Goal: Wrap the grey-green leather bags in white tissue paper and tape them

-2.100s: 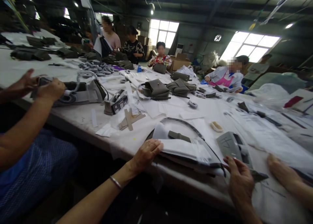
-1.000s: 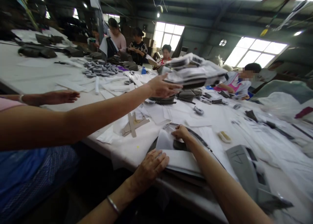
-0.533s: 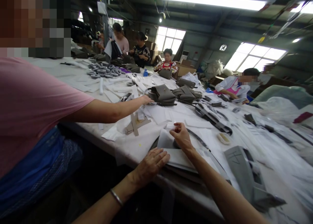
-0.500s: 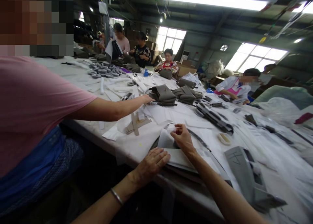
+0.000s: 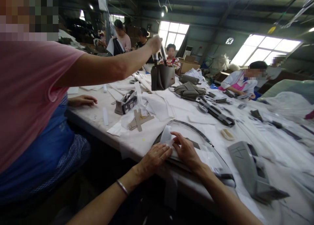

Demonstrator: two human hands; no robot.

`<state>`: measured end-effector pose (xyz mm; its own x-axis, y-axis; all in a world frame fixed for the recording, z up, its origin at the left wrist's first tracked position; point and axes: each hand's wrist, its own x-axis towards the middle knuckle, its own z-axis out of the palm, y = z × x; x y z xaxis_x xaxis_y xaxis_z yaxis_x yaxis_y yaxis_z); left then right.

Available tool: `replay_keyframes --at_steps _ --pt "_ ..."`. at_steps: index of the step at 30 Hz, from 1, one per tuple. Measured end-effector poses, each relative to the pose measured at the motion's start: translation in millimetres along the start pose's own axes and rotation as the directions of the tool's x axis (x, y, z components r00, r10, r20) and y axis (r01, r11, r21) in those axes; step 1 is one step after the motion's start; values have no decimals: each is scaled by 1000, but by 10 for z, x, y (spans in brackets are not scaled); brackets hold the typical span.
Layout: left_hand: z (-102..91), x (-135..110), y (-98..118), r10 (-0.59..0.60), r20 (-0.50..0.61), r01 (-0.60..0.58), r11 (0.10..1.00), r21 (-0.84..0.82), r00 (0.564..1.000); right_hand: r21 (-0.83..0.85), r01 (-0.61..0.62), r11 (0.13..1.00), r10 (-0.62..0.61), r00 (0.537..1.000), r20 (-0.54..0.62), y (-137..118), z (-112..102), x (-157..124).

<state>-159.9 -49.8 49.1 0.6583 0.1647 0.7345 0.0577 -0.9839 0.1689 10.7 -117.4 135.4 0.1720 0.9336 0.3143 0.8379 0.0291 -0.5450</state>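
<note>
At the near table edge, my left hand (image 5: 157, 155) lies flat, fingers extended, over a white sheet of paper (image 5: 166, 135). My right hand (image 5: 186, 153) is beside it, thumb and forefinger curled at the sheet's lifted edge; the exact contact is partly hidden. Beneath both hands are flat grey and white pieces, mostly covered by the hands. A dark, thin strap (image 5: 196, 130) arches around them on the far side and runs down to the right. A silver bracelet (image 5: 122, 186) circles my left wrist.
Left of me, a person in a pink top (image 5: 36, 97) holds up a grey bag (image 5: 163, 77). An open grey bag piece (image 5: 252, 172) lies at right, near a small yellowish dish (image 5: 227, 134). Grey strips (image 5: 141, 120) and folded bags (image 5: 190, 90) lie farther back; several people sit beyond.
The neighbour's arm has risen, lifting a grey bag off the table. My right hand has come down closer to my left, and the white sheet is now bent upward between them.
</note>
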Motion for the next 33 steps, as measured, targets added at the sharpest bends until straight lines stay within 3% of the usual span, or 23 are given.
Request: replay_keyframes --at_steps 9,14,19,25,30,33 --pt "22 0 5 -30 -7 30 999 -40 1000 157 -80 984 97 989 -108 -250 -72 20" --pt "30 2 26 -47 -41 44 997 -67 998 104 -47 994 50 998 -24 -213 -48 -207" --pt "40 -41 40 -109 -105 96 988 -125 989 69 -15 998 17 999 -30 -133 -69 -440" --pt "-3 1 41 -81 -5 79 986 -150 997 140 30 990 -26 999 -26 -133 -82 -525" --pt "-12 15 43 -88 -42 83 990 -117 995 169 -95 981 91 995 31 -134 -262 -348" --pt "-25 14 39 -78 -44 72 990 -121 996 66 -196 978 192 979 62 -44 -289 -73"
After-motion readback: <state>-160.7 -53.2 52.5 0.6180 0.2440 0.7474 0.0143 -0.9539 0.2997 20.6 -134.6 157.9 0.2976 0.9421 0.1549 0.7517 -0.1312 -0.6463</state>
